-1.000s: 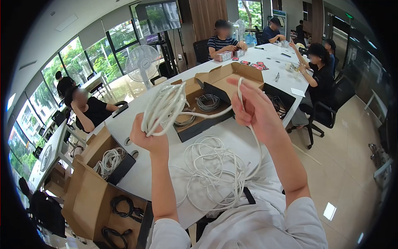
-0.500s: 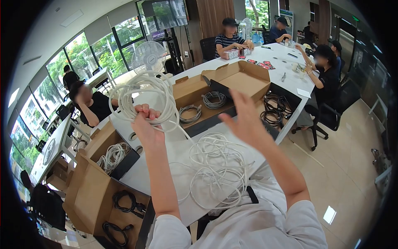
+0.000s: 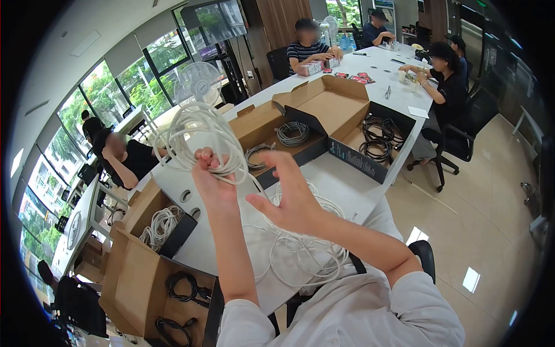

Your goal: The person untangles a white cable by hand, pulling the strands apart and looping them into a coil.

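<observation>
- Left hand curled around white coil; winding, I'd say.
- Right hand half-spread, seemingly empty, at coil's four o'clock; another turn calls for pinching loose cable.

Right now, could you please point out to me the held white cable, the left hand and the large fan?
White cable (image 3: 227, 143): head view, on the coil's bundled loops.
Left hand (image 3: 212, 175): head view, on the middle of the hand.
Large fan (image 3: 201, 87): head view, on the hub.

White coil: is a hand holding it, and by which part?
Yes, the left hand grips the white coil by its lower loops, fingers curled around them. The right hand is open and appears to hold nothing.
</observation>
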`<state>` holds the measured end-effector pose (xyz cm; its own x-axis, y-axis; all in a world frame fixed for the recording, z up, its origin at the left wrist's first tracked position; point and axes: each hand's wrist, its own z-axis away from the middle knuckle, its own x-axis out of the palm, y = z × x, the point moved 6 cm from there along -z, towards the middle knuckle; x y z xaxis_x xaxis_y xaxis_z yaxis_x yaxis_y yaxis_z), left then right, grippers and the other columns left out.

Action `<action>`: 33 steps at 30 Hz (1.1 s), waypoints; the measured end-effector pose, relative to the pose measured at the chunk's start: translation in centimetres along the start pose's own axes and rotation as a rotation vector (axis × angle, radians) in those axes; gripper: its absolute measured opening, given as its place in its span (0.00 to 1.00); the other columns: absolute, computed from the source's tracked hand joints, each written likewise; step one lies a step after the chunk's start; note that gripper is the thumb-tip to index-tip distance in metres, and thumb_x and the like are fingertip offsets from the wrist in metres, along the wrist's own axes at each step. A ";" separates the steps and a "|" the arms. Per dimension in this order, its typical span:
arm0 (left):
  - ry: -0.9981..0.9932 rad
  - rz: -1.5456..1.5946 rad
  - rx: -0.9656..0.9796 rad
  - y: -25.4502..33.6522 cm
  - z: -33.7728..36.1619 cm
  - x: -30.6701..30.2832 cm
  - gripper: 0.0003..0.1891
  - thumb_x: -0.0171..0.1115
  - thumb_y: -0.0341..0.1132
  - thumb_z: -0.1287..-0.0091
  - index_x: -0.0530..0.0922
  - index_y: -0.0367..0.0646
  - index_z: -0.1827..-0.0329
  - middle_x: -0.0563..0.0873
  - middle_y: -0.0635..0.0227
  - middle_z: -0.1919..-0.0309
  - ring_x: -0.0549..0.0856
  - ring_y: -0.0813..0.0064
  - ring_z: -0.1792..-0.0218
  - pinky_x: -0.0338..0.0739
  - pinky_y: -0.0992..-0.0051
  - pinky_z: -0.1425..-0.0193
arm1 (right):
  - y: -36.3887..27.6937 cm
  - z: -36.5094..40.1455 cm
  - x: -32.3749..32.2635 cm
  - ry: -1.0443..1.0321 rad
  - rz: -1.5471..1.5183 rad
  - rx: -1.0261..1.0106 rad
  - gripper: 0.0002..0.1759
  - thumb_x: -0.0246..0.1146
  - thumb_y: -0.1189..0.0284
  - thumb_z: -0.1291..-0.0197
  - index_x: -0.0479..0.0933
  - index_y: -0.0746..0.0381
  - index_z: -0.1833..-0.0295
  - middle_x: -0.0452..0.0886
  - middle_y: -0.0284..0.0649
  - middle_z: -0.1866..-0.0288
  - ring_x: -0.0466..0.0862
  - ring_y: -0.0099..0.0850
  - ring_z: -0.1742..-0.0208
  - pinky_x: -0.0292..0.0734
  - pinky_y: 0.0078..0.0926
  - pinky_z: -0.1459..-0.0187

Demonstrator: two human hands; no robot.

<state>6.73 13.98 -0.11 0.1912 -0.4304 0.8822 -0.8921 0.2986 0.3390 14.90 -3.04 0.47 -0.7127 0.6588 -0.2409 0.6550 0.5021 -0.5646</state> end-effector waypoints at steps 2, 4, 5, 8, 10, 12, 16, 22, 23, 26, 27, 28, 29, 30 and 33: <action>-0.053 -0.103 0.004 -0.5 0.5 0.5 0.08 0.43 0.22 0.37 0.68 0.47 0.69 0.73 0.73 0.76 0.70 0.81 0.80 0.68 0.78 0.72 | 0.3 -0.7 -1.1 0.084 -0.078 -0.043 0.46 0.72 0.66 0.51 0.54 0.68 0.31 0.64 0.54 0.38 0.67 0.47 0.38 0.63 0.39 0.38; -0.075 -0.276 0.025 -1.1 1.2 1.8 0.07 0.44 0.21 0.40 0.69 0.46 0.69 0.73 0.71 0.77 0.70 0.80 0.81 0.68 0.78 0.73 | -1.8 -1.2 -3.6 0.298 0.069 -0.230 0.44 0.71 0.67 0.51 0.57 0.68 0.32 0.64 0.53 0.37 0.66 0.49 0.37 0.63 0.40 0.38; -0.084 -0.414 0.059 -1.2 1.5 2.2 0.07 0.45 0.21 0.41 0.70 0.44 0.70 0.74 0.69 0.77 0.70 0.79 0.82 0.67 0.78 0.75 | -3.0 -1.3 -4.7 0.351 0.188 -0.324 0.43 0.70 0.68 0.51 0.58 0.67 0.32 0.64 0.53 0.37 0.66 0.49 0.37 0.64 0.41 0.39; -0.116 -0.776 0.153 -1.4 2.1 3.5 0.08 0.46 0.18 0.46 0.74 0.37 0.75 0.77 0.65 0.80 0.71 0.80 0.85 0.64 0.79 0.81 | -6.2 -1.5 -6.8 0.438 0.646 -0.596 0.40 0.69 0.70 0.52 0.62 0.66 0.33 0.64 0.52 0.36 0.66 0.52 0.37 0.64 0.43 0.39; -0.190 -1.002 0.105 -2.0 2.6 4.3 0.09 0.45 0.18 0.47 0.75 0.36 0.76 0.78 0.65 0.81 0.71 0.81 0.85 0.64 0.79 0.82 | -6.4 -3.1 -6.9 0.279 0.567 -0.509 0.39 0.69 0.72 0.54 0.65 0.65 0.34 0.65 0.52 0.37 0.67 0.52 0.37 0.65 0.43 0.39; -0.291 -1.167 0.051 -2.6 3.4 5.2 0.11 0.44 0.18 0.48 0.76 0.35 0.79 0.79 0.66 0.83 0.72 0.82 0.86 0.64 0.80 0.83 | -5.7 -4.2 -6.3 0.132 0.549 -0.404 0.38 0.68 0.74 0.55 0.65 0.64 0.34 0.65 0.52 0.37 0.67 0.50 0.37 0.66 0.41 0.39; -0.380 -1.254 -0.067 -3.8 3.8 5.5 0.10 0.44 0.17 0.50 0.76 0.35 0.78 0.80 0.66 0.82 0.74 0.81 0.84 0.67 0.80 0.81 | -2.3 -4.8 -4.7 -0.004 0.818 -0.352 0.36 0.65 0.76 0.53 0.65 0.64 0.34 0.74 0.49 0.45 0.74 0.44 0.43 0.72 0.37 0.45; -0.530 -0.988 -0.350 -4.5 4.0 5.0 0.09 0.52 0.17 0.52 0.76 0.36 0.69 0.83 0.60 0.74 0.80 0.77 0.80 0.72 0.81 0.79 | 3.4 -4.8 -4.9 -0.085 0.449 -0.095 0.19 0.64 0.79 0.53 0.76 0.65 0.51 0.82 0.45 0.64 0.82 0.41 0.65 0.77 0.34 0.62; -0.541 -0.988 -0.385 -4.6 4.2 5.2 0.09 0.54 0.19 0.51 0.76 0.36 0.67 0.84 0.60 0.72 0.80 0.77 0.80 0.72 0.81 0.78 | 3.8 -5.0 -5.0 -0.114 0.438 -0.056 0.16 0.64 0.79 0.52 0.77 0.66 0.55 0.82 0.46 0.67 0.82 0.41 0.68 0.76 0.34 0.63; -0.594 -0.923 -0.459 -4.9 4.7 5.9 0.11 0.60 0.25 0.50 0.78 0.34 0.62 0.85 0.56 0.66 0.80 0.78 0.79 0.74 0.82 0.77 | 4.4 -5.4 -5.2 -0.174 0.289 0.087 0.09 0.63 0.76 0.52 0.79 0.66 0.63 0.80 0.49 0.73 0.81 0.48 0.68 0.76 0.36 0.65; -0.624 -0.859 -0.462 -4.8 4.9 6.0 0.14 0.64 0.28 0.50 0.78 0.33 0.60 0.85 0.55 0.64 0.81 0.78 0.79 0.73 0.82 0.78 | 4.4 -5.5 -5.3 -0.188 0.221 0.139 0.08 0.63 0.74 0.52 0.80 0.66 0.66 0.80 0.51 0.74 0.81 0.51 0.67 0.75 0.38 0.65; -0.655 -0.793 -0.465 -4.8 4.9 6.0 0.17 0.67 0.31 0.51 0.79 0.32 0.59 0.85 0.53 0.63 0.81 0.77 0.79 0.73 0.83 0.78 | 3.9 -5.6 -5.5 -0.162 0.197 0.122 0.07 0.62 0.75 0.51 0.79 0.66 0.66 0.80 0.52 0.73 0.81 0.51 0.67 0.75 0.38 0.65; -0.678 -0.720 -0.476 -4.9 4.8 5.7 0.22 0.69 0.34 0.52 0.78 0.31 0.55 0.85 0.52 0.60 0.82 0.77 0.77 0.74 0.82 0.75 | 3.4 -5.6 -5.7 -0.136 0.173 0.106 0.07 0.62 0.75 0.51 0.79 0.66 0.65 0.80 0.52 0.73 0.81 0.51 0.67 0.75 0.38 0.66; -0.699 -0.647 -0.488 -5.1 4.6 5.4 0.27 0.70 0.38 0.53 0.77 0.31 0.51 0.84 0.50 0.58 0.82 0.77 0.76 0.76 0.81 0.72 | 3.0 -5.7 -5.9 -0.110 0.149 0.090 0.07 0.62 0.75 0.50 0.79 0.67 0.65 0.80 0.53 0.72 0.81 0.51 0.67 0.75 0.38 0.66; -0.766 -0.428 -0.484 -5.8 5.3 6.1 0.40 0.72 0.47 0.54 0.71 0.31 0.40 0.81 0.46 0.50 0.84 0.73 0.67 0.78 0.76 0.60 | 2.6 -5.9 -6.1 -0.088 0.072 0.067 0.07 0.61 0.76 0.49 0.79 0.67 0.65 0.80 0.53 0.73 0.81 0.51 0.67 0.75 0.37 0.65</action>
<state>10.93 5.10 1.61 -0.0105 -0.9644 0.2642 -0.5145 0.2318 0.8256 22.49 -2.43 5.14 -0.6854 0.6389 -0.3494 0.6893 0.4145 -0.5942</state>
